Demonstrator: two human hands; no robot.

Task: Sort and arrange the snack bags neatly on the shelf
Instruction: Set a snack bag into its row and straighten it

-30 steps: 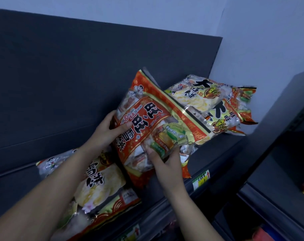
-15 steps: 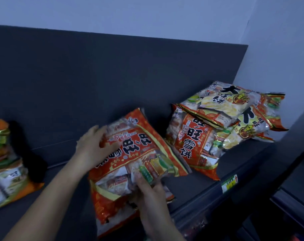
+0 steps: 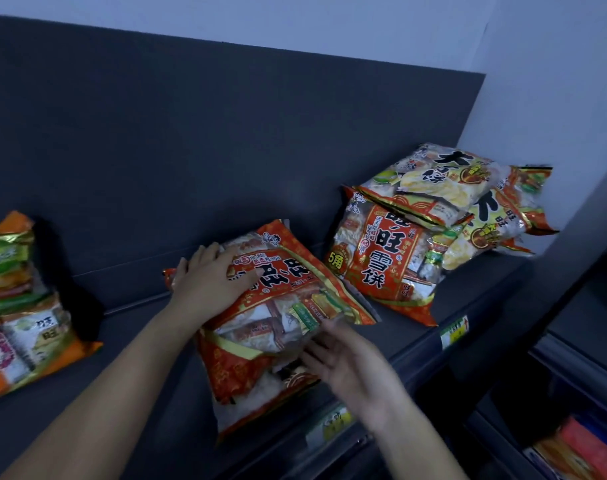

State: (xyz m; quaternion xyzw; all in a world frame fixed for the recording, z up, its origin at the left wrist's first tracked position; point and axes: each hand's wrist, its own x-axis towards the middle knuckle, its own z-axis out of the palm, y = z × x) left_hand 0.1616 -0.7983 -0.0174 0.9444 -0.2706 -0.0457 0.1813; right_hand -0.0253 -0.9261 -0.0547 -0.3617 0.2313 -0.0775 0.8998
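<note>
A red snack bag (image 3: 288,299) lies flat on the dark shelf (image 3: 149,358), on top of another red bag (image 3: 239,386) beneath it. My left hand (image 3: 212,282) presses flat on the top bag's upper left part. My right hand (image 3: 350,362) touches the bags' lower right edge with fingers spread. To the right, a matching red bag (image 3: 381,254) leans on the shelf, with yellow-and-white bags (image 3: 444,188) stacked over it against the wall. A pile of green and orange bags (image 3: 14,306) sits at the far left.
The shelf's grey back panel (image 3: 226,133) rises behind the bags. Price tags (image 3: 454,332) hang on the shelf's front lip. A second dark shelf unit (image 3: 579,341) stands to the right, with colourful packs (image 3: 579,452) low down.
The red bag came down from mid-air and left onto the other bag on the shelf. My left hand flattened on top of it; my right hand slid to its lower right edge.
</note>
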